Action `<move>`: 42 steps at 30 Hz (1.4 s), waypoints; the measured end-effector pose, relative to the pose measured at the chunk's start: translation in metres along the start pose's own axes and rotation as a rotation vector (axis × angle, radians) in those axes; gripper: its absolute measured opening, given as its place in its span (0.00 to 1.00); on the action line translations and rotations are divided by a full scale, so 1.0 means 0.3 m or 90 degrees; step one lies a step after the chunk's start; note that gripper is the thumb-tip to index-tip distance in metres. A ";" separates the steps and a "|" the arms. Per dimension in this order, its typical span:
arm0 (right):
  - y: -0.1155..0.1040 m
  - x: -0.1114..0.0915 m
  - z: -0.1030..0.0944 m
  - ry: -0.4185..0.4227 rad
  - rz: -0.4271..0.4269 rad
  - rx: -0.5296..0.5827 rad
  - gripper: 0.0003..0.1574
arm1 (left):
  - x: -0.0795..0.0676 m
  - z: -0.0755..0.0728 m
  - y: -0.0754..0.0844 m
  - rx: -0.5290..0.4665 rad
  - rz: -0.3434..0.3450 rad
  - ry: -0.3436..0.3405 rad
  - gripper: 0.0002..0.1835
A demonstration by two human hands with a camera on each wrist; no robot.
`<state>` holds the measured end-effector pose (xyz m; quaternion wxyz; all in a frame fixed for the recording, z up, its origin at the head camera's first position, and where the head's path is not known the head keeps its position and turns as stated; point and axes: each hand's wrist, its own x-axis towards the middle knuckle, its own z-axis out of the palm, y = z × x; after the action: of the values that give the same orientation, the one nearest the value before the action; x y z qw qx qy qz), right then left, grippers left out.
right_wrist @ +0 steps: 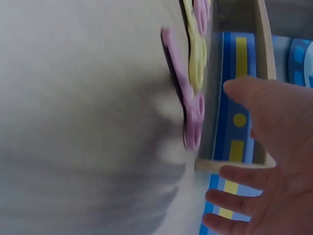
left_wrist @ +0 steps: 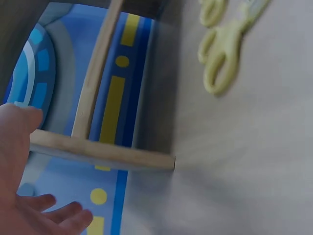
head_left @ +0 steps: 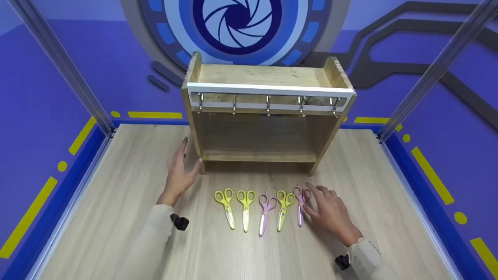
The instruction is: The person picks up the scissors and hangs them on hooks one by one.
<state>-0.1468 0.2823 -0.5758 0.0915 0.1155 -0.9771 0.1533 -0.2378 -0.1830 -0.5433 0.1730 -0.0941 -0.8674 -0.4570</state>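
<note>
Several pairs of scissors lie in a row on the table, handles toward a wooden shelf unit. From the left come two yellow scissors, pink scissors, yellow scissors and another pair of pink scissors. My right hand hovers at the rightmost pink pair, fingers spread and holding nothing; in the right wrist view this hand appears above the pink scissors. Beside the unit's left leg is my left hand, its fingers apart and thumb tip right at the wood.
A white rail with several metal hooks runs across the unit's upper front; nothing hangs on them. Blue printed panels enclose the wooden table, with metal posts at the back corners.
</note>
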 end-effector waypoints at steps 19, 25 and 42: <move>-0.123 0.018 0.065 -0.026 0.040 -0.007 0.31 | 0.093 0.108 0.044 -0.148 -0.203 0.020 0.35; -0.126 0.005 0.074 -0.016 0.015 -0.038 0.30 | 0.094 0.124 0.049 -0.150 -0.227 0.044 0.30; -0.035 -0.035 0.048 -0.030 0.106 -0.021 0.20 | 0.085 0.144 0.026 -0.142 -0.230 0.061 0.28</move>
<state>-0.1363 0.2701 -0.5886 0.0573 0.0363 -0.9876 0.1413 -0.2680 -0.1428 -0.5503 0.1177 0.0660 -0.8049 -0.5779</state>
